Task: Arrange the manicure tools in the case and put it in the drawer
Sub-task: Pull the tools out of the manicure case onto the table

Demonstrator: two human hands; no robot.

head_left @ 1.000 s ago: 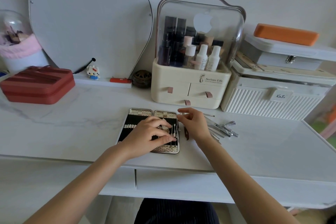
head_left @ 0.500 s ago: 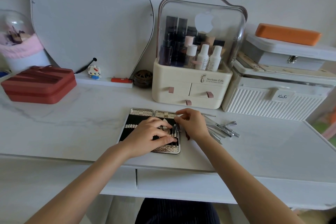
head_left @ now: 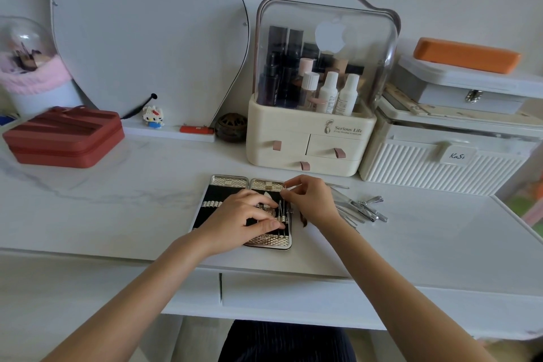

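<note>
An open manicure case (head_left: 229, 181) with a black lining and silver patterned ends lies flat on the white desk. My left hand (head_left: 241, 220) presses down on its right half, fingers spread over the elastic loops. My right hand (head_left: 311, 203) pinches a thin metal tool (head_left: 284, 209) at the case's right edge, where a few slim tools sit in loops. Several loose metal tools (head_left: 364, 209), clippers among them, lie on the desk just right of my right hand. The closed desk drawer (head_left: 293, 294) is below the desk edge.
A cream cosmetics organiser (head_left: 308, 138) with a clear dome stands right behind the case. White ribbed boxes (head_left: 440, 168) sit at the right, a red zip case (head_left: 64, 135) at the left, a mirror (head_left: 141, 32) behind. The desk edge (head_left: 117, 256) runs below my hands.
My right hand has shifted slightly left and toward the case's top right, still pinching the thin tool over the loops. My left hand stays pressed on the case.
</note>
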